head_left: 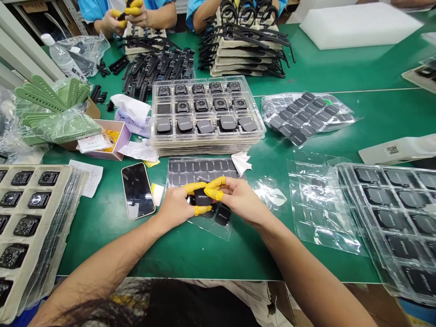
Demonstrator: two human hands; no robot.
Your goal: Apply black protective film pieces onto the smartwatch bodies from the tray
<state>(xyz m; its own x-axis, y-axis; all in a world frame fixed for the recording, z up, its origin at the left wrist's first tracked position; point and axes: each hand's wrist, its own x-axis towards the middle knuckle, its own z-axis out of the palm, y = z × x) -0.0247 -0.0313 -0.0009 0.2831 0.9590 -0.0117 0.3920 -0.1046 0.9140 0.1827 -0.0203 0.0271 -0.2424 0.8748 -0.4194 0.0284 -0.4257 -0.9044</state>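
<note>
Between thumb and forefinger, my left hand (177, 206) grips a black square watch case (202, 197) with pale lettering on its face. My right hand (243, 197) is closed, its fingertips pinching at the case's upper right edge; whether they also hold a film edge is too small to tell. Yellow finger cots cover the fingertips of both hands. Beneath them lies a clear sheet of black square stickers (192, 166). Just beyond stands a stack of clear trays (155, 119), with several watch cases in the top one; those in the front row have lettered black faces.
A phone (138, 190) lies left of my hands. Trays of watch cases stand at far left (64, 175) and far right (366, 227). Sticker sheets (306, 113), clear plastic (327, 213), green straps (57, 129) and stacked black straps (245, 41) surround the spot. Co-workers' hands (136, 16) work opposite.
</note>
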